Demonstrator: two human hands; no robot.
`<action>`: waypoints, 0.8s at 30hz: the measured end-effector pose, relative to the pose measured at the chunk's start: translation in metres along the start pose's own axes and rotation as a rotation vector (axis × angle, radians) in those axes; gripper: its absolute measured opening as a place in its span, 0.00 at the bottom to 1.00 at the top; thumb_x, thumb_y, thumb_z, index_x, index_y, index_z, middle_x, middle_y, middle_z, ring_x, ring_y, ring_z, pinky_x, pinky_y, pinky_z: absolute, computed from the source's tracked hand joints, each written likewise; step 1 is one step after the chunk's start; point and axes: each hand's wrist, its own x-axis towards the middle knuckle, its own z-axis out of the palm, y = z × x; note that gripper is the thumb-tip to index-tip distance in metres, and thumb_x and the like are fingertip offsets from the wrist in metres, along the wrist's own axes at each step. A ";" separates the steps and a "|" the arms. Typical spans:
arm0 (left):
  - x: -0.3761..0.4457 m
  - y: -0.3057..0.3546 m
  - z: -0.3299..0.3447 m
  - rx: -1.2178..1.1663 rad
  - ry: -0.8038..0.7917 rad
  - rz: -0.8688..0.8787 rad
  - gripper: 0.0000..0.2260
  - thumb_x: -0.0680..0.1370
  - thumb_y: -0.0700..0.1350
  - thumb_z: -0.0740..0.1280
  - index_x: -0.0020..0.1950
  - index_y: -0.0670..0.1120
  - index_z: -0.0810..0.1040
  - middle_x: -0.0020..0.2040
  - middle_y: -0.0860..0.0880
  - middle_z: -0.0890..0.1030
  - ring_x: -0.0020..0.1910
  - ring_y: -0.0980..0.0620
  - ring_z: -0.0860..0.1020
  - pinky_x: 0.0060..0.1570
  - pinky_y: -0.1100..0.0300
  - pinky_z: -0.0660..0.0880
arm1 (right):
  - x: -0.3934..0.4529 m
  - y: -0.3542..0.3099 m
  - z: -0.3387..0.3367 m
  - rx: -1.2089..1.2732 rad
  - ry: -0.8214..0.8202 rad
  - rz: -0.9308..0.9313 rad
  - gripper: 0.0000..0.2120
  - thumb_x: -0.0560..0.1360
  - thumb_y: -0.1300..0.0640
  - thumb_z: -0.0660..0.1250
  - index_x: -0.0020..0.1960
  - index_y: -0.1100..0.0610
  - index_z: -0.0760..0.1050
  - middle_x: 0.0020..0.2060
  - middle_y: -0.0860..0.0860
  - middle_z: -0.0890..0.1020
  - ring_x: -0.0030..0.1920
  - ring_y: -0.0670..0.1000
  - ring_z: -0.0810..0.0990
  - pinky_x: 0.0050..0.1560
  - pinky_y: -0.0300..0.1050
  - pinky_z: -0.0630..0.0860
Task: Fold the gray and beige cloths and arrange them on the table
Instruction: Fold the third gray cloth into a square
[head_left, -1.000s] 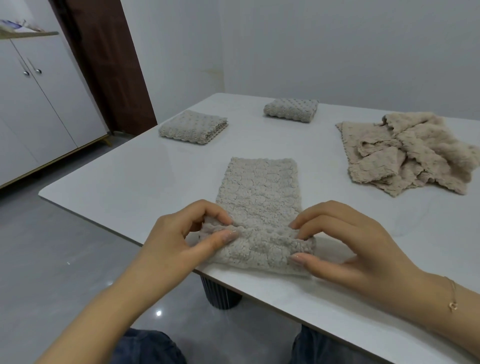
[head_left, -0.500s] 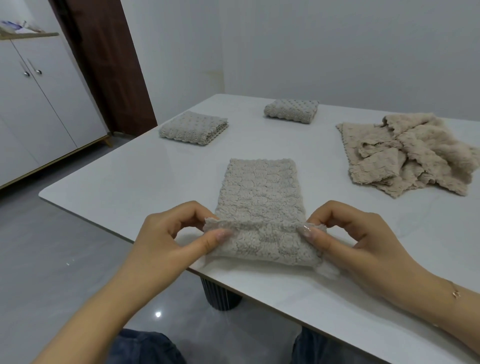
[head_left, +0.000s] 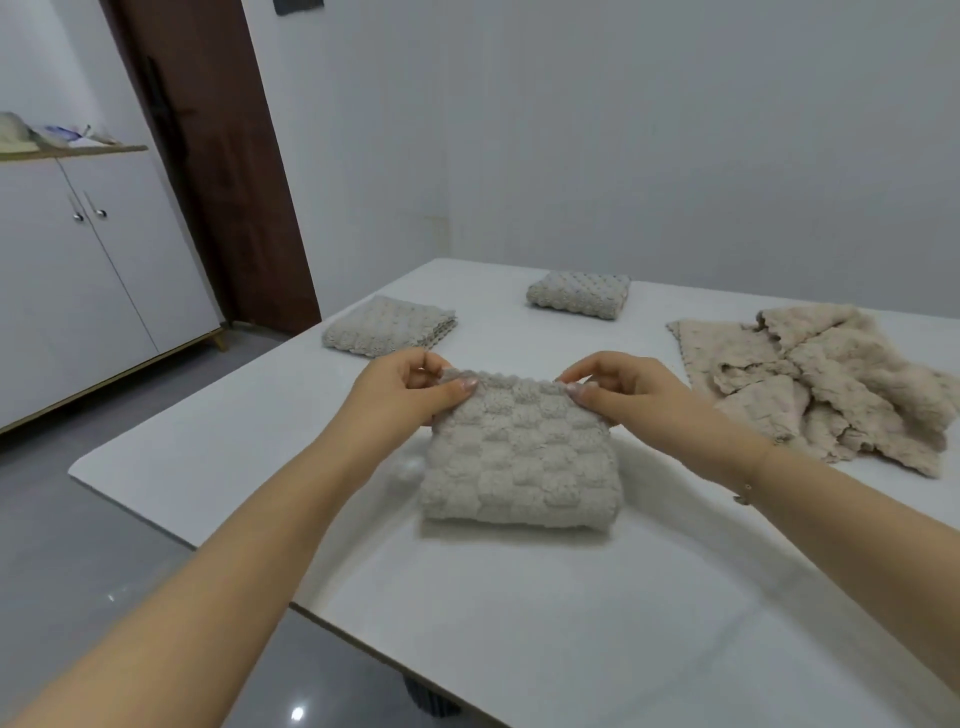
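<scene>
Gray cloth (head_left: 519, 457), folded double at surface (head_left: 218, 441) centre, far corners pinched shut between fingers of left hand (head_left: 402, 387) and right hand (head_left: 615, 387); risk: uneven release lets the plush top layer spring back or skew, misaligning edges.

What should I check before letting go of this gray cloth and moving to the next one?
1. Far edges aligned under both hands, left hand and right hand: ok.
2. Gray cloth lying flat on the table: ok.
3. Near fold even: ok.
4. Hidden lower layers smooth: cannot tell.
5. Two folded cloths, one and another, apart from this one: ok.
6. Beige cloths folded: not ok, they lie in a loose pile.
</scene>
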 end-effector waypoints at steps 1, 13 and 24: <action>0.009 -0.002 0.002 0.022 -0.011 -0.009 0.07 0.72 0.44 0.73 0.42 0.44 0.77 0.38 0.45 0.82 0.31 0.58 0.77 0.31 0.69 0.74 | 0.007 0.006 -0.001 -0.013 -0.013 0.032 0.04 0.78 0.59 0.65 0.50 0.56 0.78 0.32 0.50 0.80 0.35 0.45 0.77 0.38 0.36 0.74; 0.046 -0.046 0.021 0.188 0.107 -0.016 0.09 0.71 0.50 0.74 0.46 0.49 0.77 0.34 0.51 0.81 0.29 0.60 0.75 0.30 0.71 0.71 | 0.032 0.044 0.006 0.158 0.185 0.122 0.08 0.73 0.61 0.71 0.50 0.62 0.79 0.36 0.54 0.78 0.25 0.43 0.73 0.25 0.33 0.70; 0.013 -0.034 0.008 -0.031 0.215 -0.147 0.16 0.75 0.54 0.67 0.60 0.51 0.72 0.51 0.52 0.80 0.41 0.58 0.82 0.40 0.65 0.74 | 0.033 0.055 0.012 0.099 0.305 0.057 0.10 0.71 0.55 0.74 0.50 0.56 0.78 0.41 0.51 0.80 0.28 0.44 0.76 0.29 0.33 0.71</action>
